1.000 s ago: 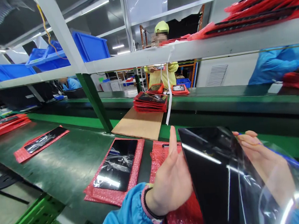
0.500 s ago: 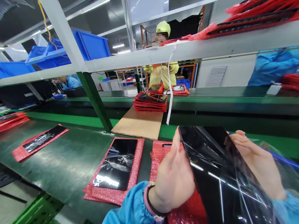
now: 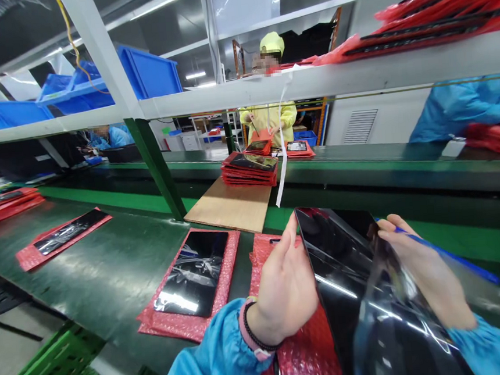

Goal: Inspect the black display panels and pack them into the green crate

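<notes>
I hold a glossy black panel (image 3: 350,284) upright over a red bubble-wrap sheet (image 3: 300,364) at the near edge of the green belt. My left hand (image 3: 287,289) grips the panel's left edge, thumb up. My right hand (image 3: 419,272) pinches a clear protective film (image 3: 474,302) with a blue strip along its edge, lifted off the panel's right side. Part of the panel's lower end runs out of view.
Another black panel on red wrap (image 3: 192,280) lies left of my hands, one more (image 3: 61,236) farther left. A cardboard sheet (image 3: 231,203) and a stack of wrapped panels (image 3: 251,169) sit beyond. Blue bins (image 3: 148,74) line the shelf. Other workers stand across the belt.
The film has come farther off the panel, my right hand drawing it right and down. The panel tilted slightly; my left hand stayed on its edge.
</notes>
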`<move>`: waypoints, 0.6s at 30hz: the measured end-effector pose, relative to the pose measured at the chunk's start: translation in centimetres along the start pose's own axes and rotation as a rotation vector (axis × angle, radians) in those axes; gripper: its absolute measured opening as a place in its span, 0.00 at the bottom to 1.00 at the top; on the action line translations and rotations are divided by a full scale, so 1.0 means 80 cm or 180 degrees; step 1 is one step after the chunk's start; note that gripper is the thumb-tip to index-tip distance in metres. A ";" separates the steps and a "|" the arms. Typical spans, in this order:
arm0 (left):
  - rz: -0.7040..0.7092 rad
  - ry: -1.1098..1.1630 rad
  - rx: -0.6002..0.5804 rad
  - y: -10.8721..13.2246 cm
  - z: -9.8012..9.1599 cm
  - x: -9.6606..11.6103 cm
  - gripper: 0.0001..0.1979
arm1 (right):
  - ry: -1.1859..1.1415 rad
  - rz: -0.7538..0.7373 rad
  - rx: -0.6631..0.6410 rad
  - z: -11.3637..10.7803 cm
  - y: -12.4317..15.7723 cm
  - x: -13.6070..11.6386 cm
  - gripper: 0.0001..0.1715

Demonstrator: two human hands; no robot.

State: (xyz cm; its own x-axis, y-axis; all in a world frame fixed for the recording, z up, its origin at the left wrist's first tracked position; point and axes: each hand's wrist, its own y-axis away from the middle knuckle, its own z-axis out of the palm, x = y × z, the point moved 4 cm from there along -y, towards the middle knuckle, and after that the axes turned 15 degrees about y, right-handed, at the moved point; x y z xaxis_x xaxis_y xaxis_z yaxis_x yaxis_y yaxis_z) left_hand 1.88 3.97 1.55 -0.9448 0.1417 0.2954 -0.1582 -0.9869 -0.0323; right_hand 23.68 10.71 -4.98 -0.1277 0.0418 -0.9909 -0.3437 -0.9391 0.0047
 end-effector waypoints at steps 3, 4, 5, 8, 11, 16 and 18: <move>0.0049 -0.0063 0.0026 -0.001 0.000 0.001 0.17 | 0.0050 0.0052 -0.0046 0.008 0.009 -0.008 0.13; 0.0004 -0.0069 0.0038 -0.002 0.001 0.001 0.17 | 0.0066 0.0047 -0.0082 0.013 0.014 -0.011 0.17; -0.0083 -0.0071 0.0045 -0.004 0.002 0.000 0.18 | 0.0082 0.0029 -0.0123 0.018 0.019 -0.015 0.22; -0.0423 -0.0119 -0.0048 -0.013 -0.001 -0.001 0.19 | 0.0175 0.0023 -0.0317 0.030 0.028 -0.019 0.24; -0.0369 -0.0335 -0.0034 -0.025 -0.029 0.012 0.18 | 0.0314 0.0037 -0.0472 0.032 0.020 -0.008 0.19; 0.0296 -0.1412 0.0750 -0.006 -0.117 0.072 0.15 | 0.0690 -0.0133 -0.0677 0.036 -0.006 0.034 0.11; 0.0105 -0.1769 0.0936 0.013 -0.143 0.087 0.15 | 0.0868 -0.0287 -0.0755 0.044 -0.010 0.051 0.11</move>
State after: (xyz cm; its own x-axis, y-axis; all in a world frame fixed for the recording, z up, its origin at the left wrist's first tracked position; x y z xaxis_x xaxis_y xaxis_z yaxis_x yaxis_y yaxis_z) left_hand -8.10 4.82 -7.36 -0.6450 0.1276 0.7534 0.0287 -0.9812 0.1907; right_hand 20.18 12.85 -8.53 0.1569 0.0657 -0.9854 -0.1131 -0.9900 -0.0840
